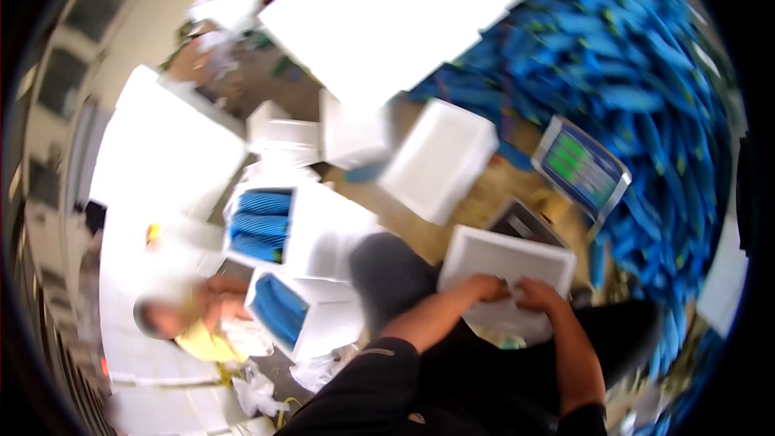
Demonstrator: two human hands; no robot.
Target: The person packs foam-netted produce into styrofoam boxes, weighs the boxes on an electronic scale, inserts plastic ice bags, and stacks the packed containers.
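A white foam box (508,254) stands upright in front of me, its open side facing up. My left hand (487,287) is over the near part of the box, its fingers curled in. Close to its right, my right hand (533,294) is also closed, a small gap between the two. Whitish, see-through material (508,320) hangs below both hands; blur hides exactly what the fingers hold. Behind the box is a dark scale platform (526,224), with its display panel (581,166) showing green digits.
Blue-netted long items (646,105) are heaped at the right. Foam boxes with blue-netted items (262,226) stand at the left, beside a person in yellow (208,341). A closed white box (440,160) lies ahead, near big white stacks (395,16). Plastic bags (257,391) lie lower left.
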